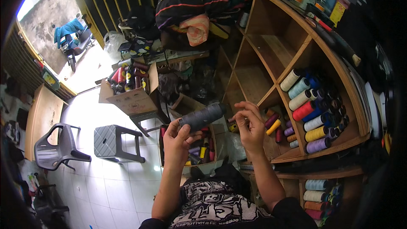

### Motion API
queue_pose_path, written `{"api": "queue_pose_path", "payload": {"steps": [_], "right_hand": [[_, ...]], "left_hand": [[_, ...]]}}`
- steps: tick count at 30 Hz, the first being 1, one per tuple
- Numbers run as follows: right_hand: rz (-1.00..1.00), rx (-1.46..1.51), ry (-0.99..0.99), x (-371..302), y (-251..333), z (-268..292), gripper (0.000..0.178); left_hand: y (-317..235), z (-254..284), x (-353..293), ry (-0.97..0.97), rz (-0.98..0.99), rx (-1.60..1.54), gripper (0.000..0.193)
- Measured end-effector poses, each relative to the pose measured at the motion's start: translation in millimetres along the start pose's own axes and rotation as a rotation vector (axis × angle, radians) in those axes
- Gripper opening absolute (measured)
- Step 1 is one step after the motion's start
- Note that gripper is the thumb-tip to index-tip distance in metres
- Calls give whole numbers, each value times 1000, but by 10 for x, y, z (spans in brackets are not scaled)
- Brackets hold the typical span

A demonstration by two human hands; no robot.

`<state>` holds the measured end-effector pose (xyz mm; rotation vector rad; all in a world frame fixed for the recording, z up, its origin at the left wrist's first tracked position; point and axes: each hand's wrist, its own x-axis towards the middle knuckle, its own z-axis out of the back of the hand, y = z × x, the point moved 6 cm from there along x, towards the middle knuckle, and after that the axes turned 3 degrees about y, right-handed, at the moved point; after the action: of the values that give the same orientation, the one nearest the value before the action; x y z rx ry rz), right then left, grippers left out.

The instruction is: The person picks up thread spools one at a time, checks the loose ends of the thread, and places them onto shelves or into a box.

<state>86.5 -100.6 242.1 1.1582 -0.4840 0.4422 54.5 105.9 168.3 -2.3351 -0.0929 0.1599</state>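
Note:
My left hand (177, 141) is closed around the lower end of a dark grey spool of thread (203, 117), held up tilted in front of my body. To the right of the spool's far end, my right hand (251, 130) is raised with thumb and fingers drawn together in a pinch. Whatever sits between those fingertips, perhaps a thread end, is too fine to make out. Behind my right hand, a wooden shelf (277, 160) has several thread spools lying in its cubbies, among them a red spool (303, 111) and a yellow spool (316, 134).
Below the held spool, a floor carton (215, 157) contains several coloured spools. An open cardboard box (132, 103) full of spools rests on a dark stool. Left of it stand a grey plastic stool (111, 141) and a grey armchair (63, 146). Bundled fabric (195, 0) is piled at the back.

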Motion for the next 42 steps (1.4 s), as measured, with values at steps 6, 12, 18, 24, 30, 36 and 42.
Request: {"api": "queue_pose_path", "payload": {"steps": [6,12,18,24,30,36,42], "right_hand": [[242,-284,111,19,389,-136,16],[393,-397,147,34,398,-263,18],[403,-408,123,24,356,-283,13],[130,-196,23,-24,179,-20,10],[-222,-321,5,-149,-686,298,19],[-131,-264,-66,-15,-335,351,25],[-17,-178,-32,-43,407,143,25]], "left_hand": [[78,-30,4,-7,30,4,38],[74,-133,-20,11,38,23,38],[101,-154,-18,-9,49,35,34],[-44,-109,-74,-13,-52,79,38],[-96,-94,-93,128,-218,209,56],[-125,-202,-121,183,-261,235,60],[-156,-263,-170,222,-321,271,55]]}}
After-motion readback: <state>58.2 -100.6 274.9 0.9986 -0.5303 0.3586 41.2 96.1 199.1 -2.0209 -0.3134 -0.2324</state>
